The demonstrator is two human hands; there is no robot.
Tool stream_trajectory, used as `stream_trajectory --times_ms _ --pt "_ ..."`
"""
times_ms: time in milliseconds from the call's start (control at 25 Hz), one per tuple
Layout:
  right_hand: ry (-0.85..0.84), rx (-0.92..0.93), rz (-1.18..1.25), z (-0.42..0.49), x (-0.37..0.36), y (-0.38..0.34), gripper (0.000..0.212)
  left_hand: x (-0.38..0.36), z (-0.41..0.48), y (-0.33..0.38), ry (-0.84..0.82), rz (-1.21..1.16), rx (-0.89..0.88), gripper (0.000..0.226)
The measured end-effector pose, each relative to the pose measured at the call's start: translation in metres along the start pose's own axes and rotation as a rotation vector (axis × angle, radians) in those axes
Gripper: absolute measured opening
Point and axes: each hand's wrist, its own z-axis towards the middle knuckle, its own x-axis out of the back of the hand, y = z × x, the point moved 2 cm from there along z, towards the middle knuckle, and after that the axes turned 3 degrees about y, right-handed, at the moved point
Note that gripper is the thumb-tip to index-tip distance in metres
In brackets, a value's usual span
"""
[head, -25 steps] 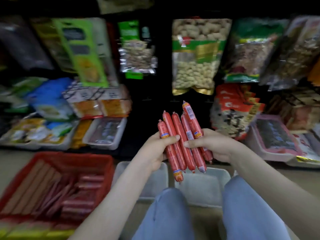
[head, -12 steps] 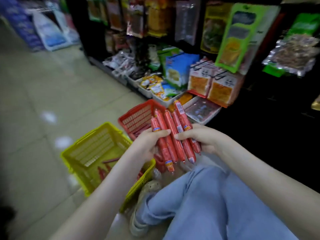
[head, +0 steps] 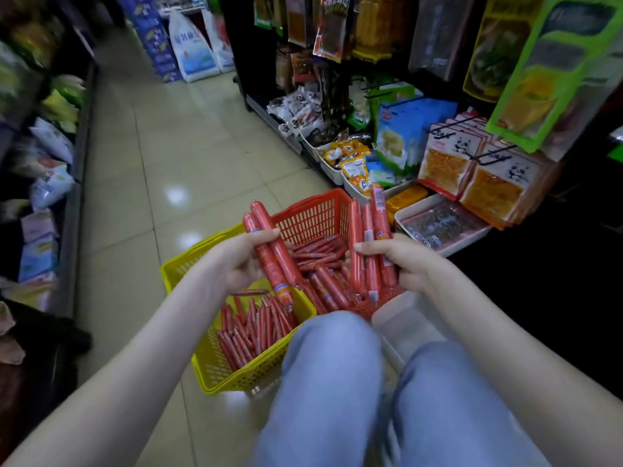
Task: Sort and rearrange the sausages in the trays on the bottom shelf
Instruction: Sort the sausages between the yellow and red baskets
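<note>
Person's crouched in the aisle, knees up, both hands over the baskets. L hand (head: 236, 264) is curled round two fat sausages (head: 273, 254), fingers wrapped across them, far ends pointing up & away. They hang over where the yellow basket (head: 215, 365) meets the red basket (head: 313, 214). R hand (head: 401, 261) grips a fan of slimmer sticks (head: 369, 237), three or four, upright over the red basket's right side. Red basket holds a loose heap of sausages (head: 320, 261). The yellow one has thin sticks (head: 249, 328) lying roughly parallel. A pale tray (head: 401, 315) sits by the right knee, just beside the red basket; can't see anything in it from here.

Looks like the sorting step, i.e. splitting by thickness, each handful due for its own bin. Which bin takes which, I can't tell.

To do it well, IMO:
- Check girth & label vs. what's already in each basket before letting go.
- Lower the hand into the basket first. The casings look slick, and the L-hand pair is held only around mid-length, so it could pivot out.
- Lay them lengthwise alongside the others, not crosswise.
- One hand at a time.
</note>
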Motion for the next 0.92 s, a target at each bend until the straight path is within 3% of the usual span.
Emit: stream_trajectory --times_ms 120,200,320,400,520,760,840,920 --pt "0.039 0.054 -0.094 0.046 0.015 -0.002 0.021 0.005 0.043 -0.001 0.088 -0.051 0.04 0.003" --pt "0.082 0.113 -0.29 0.085 0.016 0.009 0.015 0.011 0.077 -0.009 0.143 -0.09 0.104 0.004" --pt "0.127 0.256 -0.953 0.166 0.017 0.038 0.013 0.025 0.143 -0.025 0.219 -0.115 0.172 0.009" --pt "0.083 0.288 -1.371 0.223 0.011 0.071 0.023 0.036 0.19 -0.037 0.268 -0.135 0.199 0.004" --pt "-0.004 0.335 -1.744 0.309 -0.002 0.125 0.034 0.054 0.254 -0.05 0.302 -0.155 0.183 0.008" --pt "0.048 0.486 -1.855 0.445 -0.024 0.177 0.059 0.091 0.319 -0.071 0.401 0.054 0.014 0.007" --pt "-0.041 0.412 -1.854 0.468 -0.028 0.19 0.047 0.098 0.328 -0.088 0.411 0.116 0.019 0.009" --pt "-0.188 0.32 -1.743 0.477 -0.027 0.194 0.063 0.096 0.334 -0.108 0.399 0.126 0.075 0.012"
